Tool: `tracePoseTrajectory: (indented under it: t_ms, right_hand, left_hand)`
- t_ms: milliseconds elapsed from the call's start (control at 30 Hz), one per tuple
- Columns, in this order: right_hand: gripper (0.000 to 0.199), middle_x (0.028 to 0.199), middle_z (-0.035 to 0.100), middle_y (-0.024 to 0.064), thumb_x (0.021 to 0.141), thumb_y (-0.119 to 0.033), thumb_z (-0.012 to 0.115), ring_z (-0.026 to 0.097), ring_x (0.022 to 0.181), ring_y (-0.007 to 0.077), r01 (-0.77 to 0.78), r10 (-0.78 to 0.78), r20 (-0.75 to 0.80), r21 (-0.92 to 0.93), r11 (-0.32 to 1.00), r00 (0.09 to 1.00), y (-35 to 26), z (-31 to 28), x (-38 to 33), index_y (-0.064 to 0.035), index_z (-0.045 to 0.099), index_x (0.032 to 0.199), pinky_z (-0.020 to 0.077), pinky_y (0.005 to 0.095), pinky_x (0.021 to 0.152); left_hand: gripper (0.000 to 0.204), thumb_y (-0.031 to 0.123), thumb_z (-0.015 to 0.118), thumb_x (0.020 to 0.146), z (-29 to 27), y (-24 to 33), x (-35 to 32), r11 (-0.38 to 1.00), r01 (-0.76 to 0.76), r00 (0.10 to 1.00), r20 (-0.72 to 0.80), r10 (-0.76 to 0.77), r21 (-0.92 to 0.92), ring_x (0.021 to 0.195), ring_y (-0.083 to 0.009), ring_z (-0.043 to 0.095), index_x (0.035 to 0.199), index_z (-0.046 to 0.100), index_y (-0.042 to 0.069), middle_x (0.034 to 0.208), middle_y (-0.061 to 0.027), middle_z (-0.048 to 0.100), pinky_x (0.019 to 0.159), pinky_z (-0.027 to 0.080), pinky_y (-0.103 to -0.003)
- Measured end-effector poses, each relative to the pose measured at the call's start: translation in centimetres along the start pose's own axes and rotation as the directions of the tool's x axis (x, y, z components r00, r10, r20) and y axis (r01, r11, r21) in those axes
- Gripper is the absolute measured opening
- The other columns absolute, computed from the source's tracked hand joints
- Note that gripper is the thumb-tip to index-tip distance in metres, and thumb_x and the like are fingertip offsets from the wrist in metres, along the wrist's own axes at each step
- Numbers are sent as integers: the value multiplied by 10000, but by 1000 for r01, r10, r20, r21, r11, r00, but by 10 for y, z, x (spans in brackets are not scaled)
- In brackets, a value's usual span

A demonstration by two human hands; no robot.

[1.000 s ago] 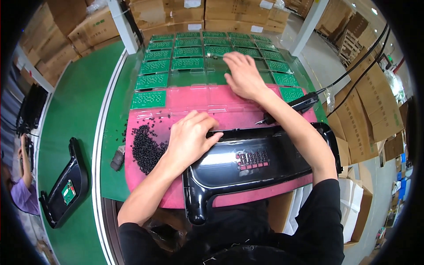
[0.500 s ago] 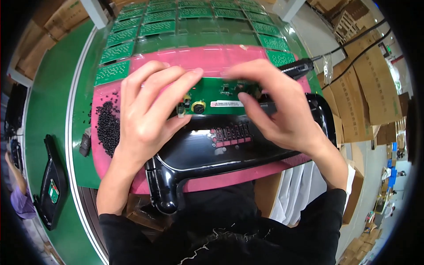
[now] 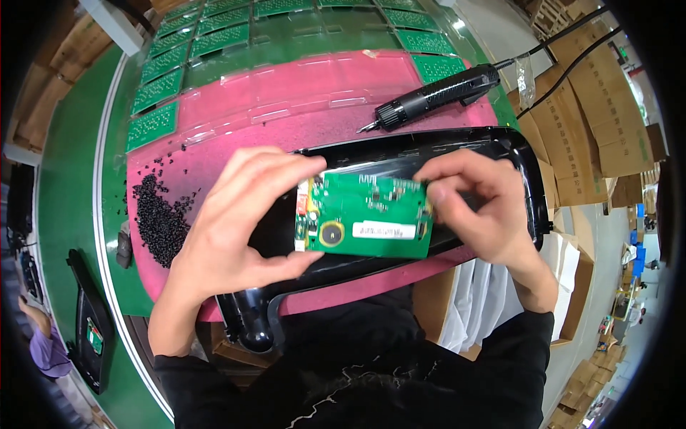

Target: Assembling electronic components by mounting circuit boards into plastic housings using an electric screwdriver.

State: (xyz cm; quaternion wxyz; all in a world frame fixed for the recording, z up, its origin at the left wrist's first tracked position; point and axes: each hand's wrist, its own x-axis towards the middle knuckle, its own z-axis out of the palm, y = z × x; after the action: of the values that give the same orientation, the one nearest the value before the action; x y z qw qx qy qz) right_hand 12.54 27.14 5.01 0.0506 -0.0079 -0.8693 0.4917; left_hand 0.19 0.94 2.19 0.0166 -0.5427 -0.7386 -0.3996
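Both hands hold a green circuit board [image 3: 371, 214] just above a glossy black plastic housing [image 3: 493, 154] that lies on a pink foam mat [image 3: 286, 86]. My left hand [image 3: 236, 222] grips the board's left end between thumb and fingers. My right hand [image 3: 479, 207] pinches its right end. The board faces up, with a round gold part and a white label on it. It hides the middle of the housing.
A black electric screwdriver [image 3: 436, 93] lies on the mat behind the housing, its cable running right. A heap of small black screws [image 3: 161, 214] sits at the mat's left. Rows of green circuit boards [image 3: 214, 36] fill the green table behind. Another black housing [image 3: 89, 329] lies lower left. Cardboard boxes [image 3: 600, 121] stand right.
My right hand fetched a circuit board from the rows at the back. Both hands took it by its ends and brought it down and closer, over the black housing.
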Motion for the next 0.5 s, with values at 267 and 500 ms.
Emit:
tracePoseTrajectory:
  t_ms: [267, 500]
  right_hand:
    - [719, 933, 634, 87, 608, -197, 939, 636, 816, 182, 62, -62, 271, 8, 998, 961, 20, 4, -26, -13, 584, 1206, 533, 299, 772]
    - [621, 995, 625, 77, 623, -131, 893, 610, 856, 203, 93, -86, 195, -32, 995, 977, 44, 9, -4, -23, 574, 1145, 499, 299, 801]
  left_hand:
    - [659, 181, 897, 538, 5, 3, -4, 990, 115, 963, 253, -91, -81, 920, -295, 602, 1125, 653, 6, 1002, -109, 663, 837, 497, -393]
    - [666, 191, 883, 593, 14, 4, -7, 957, 286, 932, 216, -290, 47, 949, -314, 597, 1173, 603, 20, 1052, -136, 635, 849, 499, -391]
